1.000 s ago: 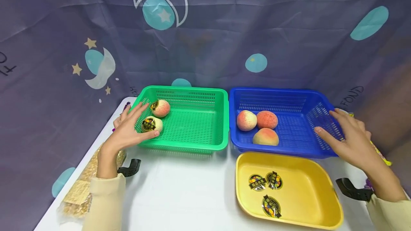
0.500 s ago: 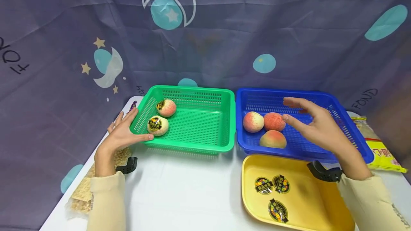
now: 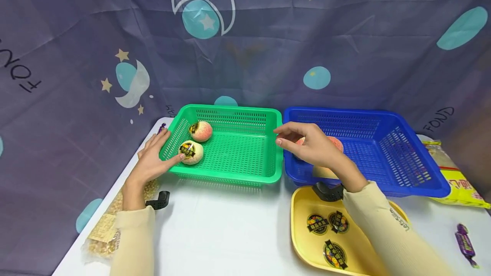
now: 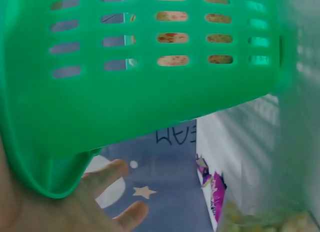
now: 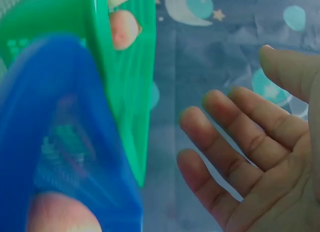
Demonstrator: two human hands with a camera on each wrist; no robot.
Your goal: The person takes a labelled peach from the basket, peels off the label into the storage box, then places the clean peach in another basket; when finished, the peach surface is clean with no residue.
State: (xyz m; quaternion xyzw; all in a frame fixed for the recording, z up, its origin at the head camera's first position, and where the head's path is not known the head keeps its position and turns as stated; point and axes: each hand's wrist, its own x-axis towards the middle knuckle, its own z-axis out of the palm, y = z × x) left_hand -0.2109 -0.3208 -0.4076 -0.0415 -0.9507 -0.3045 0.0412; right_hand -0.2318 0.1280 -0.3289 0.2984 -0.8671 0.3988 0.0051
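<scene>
In the head view, my left hand (image 3: 149, 163) lies at the left rim of a green plastic basket (image 3: 230, 178), fingers outstretched along the outside and thumb over the front left corner. Two peaches with black fruit stickers sit inside: a pinkish peach (image 3: 203, 131) behind and a paler peach (image 3: 193, 155) near the thumb. My right hand (image 3: 312, 144) hovers over the left part of a blue basket (image 3: 416, 148), fingers loosely bent, holding nothing. Under it, partly hidden, are a red peach (image 3: 336, 142), a yellowish peach (image 3: 323, 172) and another peach (image 3: 300, 141).
A yellow tray (image 3: 297, 246) with three round stickers stands in front of the blue basket, partly under the right sleeve. A bag of grain-like pieces (image 3: 105, 229) lies at left. A yellow packet (image 3: 458, 186) and a purple candy (image 3: 465, 244) lie at right.
My right hand has moved left from the blue basket's right side, across the basket, to near the green basket's right rim. My left hand has stayed at the green basket's left rim.
</scene>
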